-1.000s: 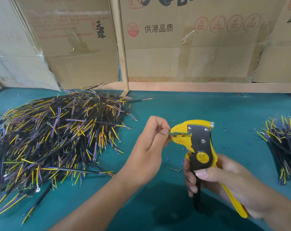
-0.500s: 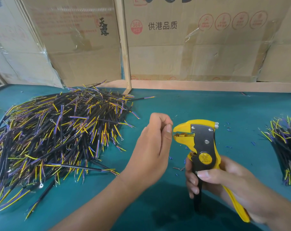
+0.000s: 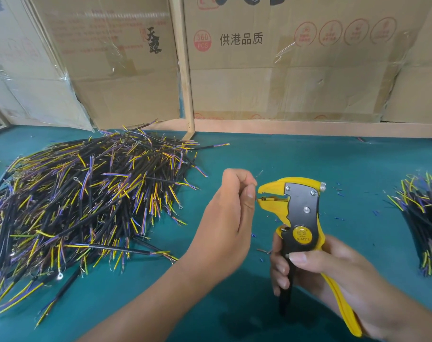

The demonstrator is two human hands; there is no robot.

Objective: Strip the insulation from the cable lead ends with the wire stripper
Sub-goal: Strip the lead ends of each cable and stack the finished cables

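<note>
My right hand [image 3: 333,277] grips the handles of a yellow and black wire stripper [image 3: 299,218], held upright with its jaws pointing left. My left hand [image 3: 231,213] is curled just left of the jaws and pinches a thin cable lead between thumb and forefinger. A bare wire tip [image 3: 259,173] pokes out above the knuckles. The rest of the cable is hidden inside the fist. The lead end sits at the mouth of the jaws.
A big heap of black cables with yellow and purple leads [image 3: 81,201] covers the left of the green table [image 3: 271,156]. A smaller cable pile [image 3: 422,218] lies at the right edge. Small insulation scraps [image 3: 338,191] dot the mat. Cardboard boxes [image 3: 284,70] line the back.
My left hand has drawn slightly back from the stripper jaws, and a bare wire tip now shows above it. The stripper stays in my right hand, nearly in place.
</note>
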